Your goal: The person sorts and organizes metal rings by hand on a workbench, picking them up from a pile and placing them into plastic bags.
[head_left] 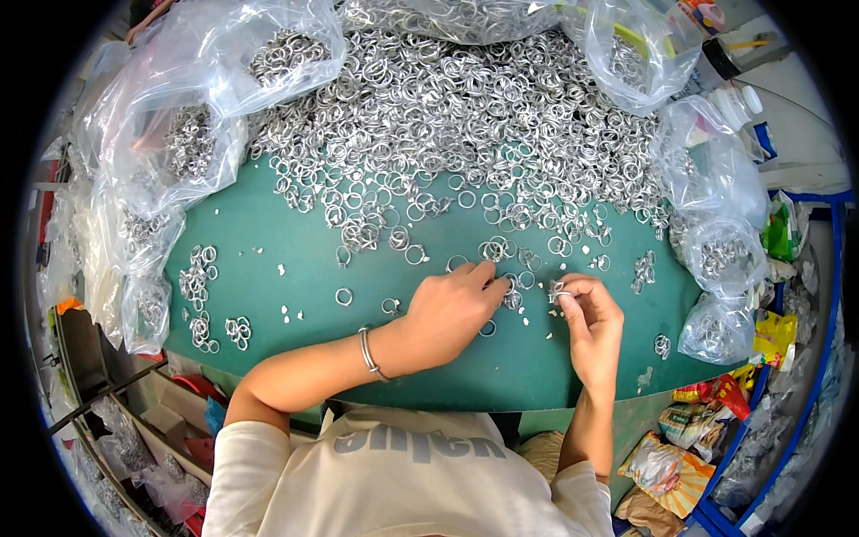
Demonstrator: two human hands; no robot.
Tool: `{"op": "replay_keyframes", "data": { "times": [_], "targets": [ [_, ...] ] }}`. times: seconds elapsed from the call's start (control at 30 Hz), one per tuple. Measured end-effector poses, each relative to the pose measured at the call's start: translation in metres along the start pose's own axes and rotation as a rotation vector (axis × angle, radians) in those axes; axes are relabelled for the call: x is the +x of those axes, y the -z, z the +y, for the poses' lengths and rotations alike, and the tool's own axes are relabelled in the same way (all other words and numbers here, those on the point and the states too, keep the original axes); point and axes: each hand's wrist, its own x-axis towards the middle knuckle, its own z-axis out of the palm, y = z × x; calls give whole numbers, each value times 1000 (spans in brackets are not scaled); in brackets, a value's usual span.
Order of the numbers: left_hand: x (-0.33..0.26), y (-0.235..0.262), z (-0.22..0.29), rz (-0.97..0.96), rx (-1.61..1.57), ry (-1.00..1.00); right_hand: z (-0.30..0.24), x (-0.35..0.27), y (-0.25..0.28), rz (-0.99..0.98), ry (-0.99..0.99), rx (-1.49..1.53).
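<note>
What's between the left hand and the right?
A few silver rings near the left hand, then small pale bits toward the right hand, on the green tabletop; head view.

Green table bears silvery rings, apparently metal, and bags.

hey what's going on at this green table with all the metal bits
Someone is handling small silvery rings by hand. The right hand pinches a small ring piece between thumb and fingers. The left hand has its fingertips down at a few loose rings beside it; its grip is hard to make out. A big ring pile covers the far part of the green table, and clear plastic bags with more metal pieces line the sides.
</note>
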Motion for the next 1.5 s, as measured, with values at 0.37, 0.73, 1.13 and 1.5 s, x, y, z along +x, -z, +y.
{"op": "replay_keyframes", "data": {
  "times": [0.37, 0.73, 1.13, 1.5],
  "targets": [
    [-6, 19, -13, -70, -465, 130, -8, 11, 2, -60, -518, 1159],
    [6, 29, -4, -60, -144, 117, 15, 31, -24, 130, 229, -510],
    [41, 8, -4, -246, 146, -88, 1, 36, 9, -165, -198, 1298],
    [19, 42, -37, -240, -1839, 651, 14, 40, -29, -4, 106, -553]
  ]
}}
